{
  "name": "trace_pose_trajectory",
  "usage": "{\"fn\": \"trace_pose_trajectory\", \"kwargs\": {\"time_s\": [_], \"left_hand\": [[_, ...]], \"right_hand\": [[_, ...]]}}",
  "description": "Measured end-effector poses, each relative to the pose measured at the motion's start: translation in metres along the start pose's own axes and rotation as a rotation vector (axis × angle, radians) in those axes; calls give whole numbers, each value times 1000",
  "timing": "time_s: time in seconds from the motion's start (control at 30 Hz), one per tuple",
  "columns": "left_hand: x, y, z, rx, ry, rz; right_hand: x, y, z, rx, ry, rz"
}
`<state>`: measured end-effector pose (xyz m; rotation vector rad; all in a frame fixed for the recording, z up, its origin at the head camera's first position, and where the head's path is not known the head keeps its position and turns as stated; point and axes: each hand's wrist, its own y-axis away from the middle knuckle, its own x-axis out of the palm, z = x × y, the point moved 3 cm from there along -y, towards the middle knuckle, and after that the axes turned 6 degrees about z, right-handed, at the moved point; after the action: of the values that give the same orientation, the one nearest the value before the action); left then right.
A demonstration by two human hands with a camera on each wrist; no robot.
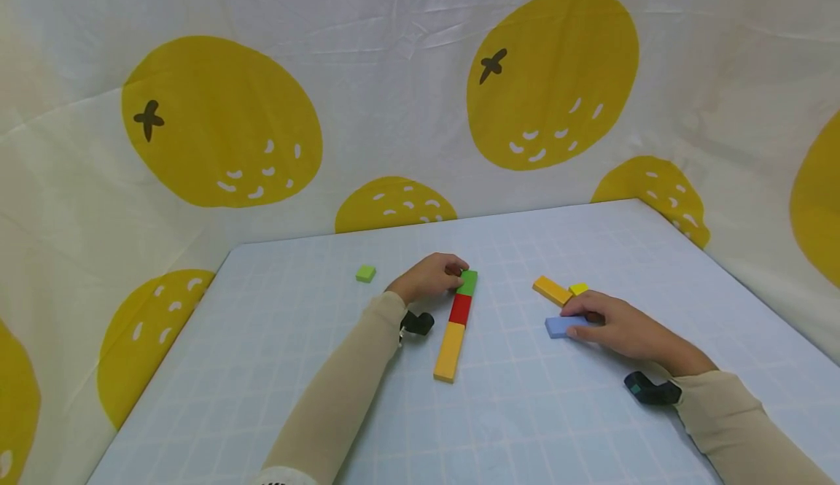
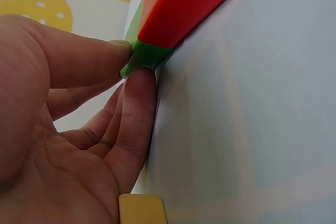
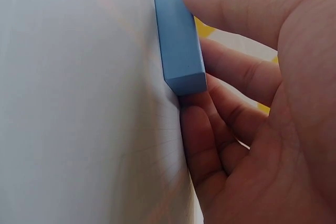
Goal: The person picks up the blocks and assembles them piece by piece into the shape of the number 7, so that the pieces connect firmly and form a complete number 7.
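In the head view a row of flat blocks runs toward me: a green block (image 1: pixel 469 281) at the far end, a red block (image 1: pixel 461 310), and a longer orange-yellow block (image 1: pixel 449 354) nearest. My left hand (image 1: pixel 429 277) pinches the green block by its edge; the left wrist view shows thumb and fingertip on that green block (image 2: pixel 149 55), beside the red block (image 2: pixel 181 9). On the right, my right hand (image 1: pixel 620 324) holds a blue block (image 1: pixel 558 327) lying on the table. Thumb and fingers lie along either side of this blue block (image 3: pixel 181 35) in the right wrist view.
Just beyond the right hand lie an orange block (image 1: pixel 550 289) and a small yellow block (image 1: pixel 579 289), partly covered by the hand. A small light green block (image 1: pixel 365 273) sits left of the left hand. A fruit-printed curtain (image 1: pixel 394 120) hangs behind the table (image 1: pixel 295 310).
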<state>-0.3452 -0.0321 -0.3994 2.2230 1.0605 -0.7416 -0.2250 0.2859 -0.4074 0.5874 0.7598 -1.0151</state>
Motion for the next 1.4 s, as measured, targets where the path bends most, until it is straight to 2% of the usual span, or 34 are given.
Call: {"fn": "trace_pose_trajectory", "kwargs": {"time_s": [0.3, 0.57, 0.83, 1.4], "left_hand": [[1, 0, 1, -25, 1, -1], [2, 0, 1, 1, -34, -9], [2, 2, -1, 2, -54, -10], [1, 3, -1, -1, -32, -15]], "right_hand": [[0, 1, 1, -9, -6, -3], [0, 1, 0, -7, 4, -5], [0, 2, 2, -6, 13, -16], [-1, 1, 3, 6, 9, -11]]}}
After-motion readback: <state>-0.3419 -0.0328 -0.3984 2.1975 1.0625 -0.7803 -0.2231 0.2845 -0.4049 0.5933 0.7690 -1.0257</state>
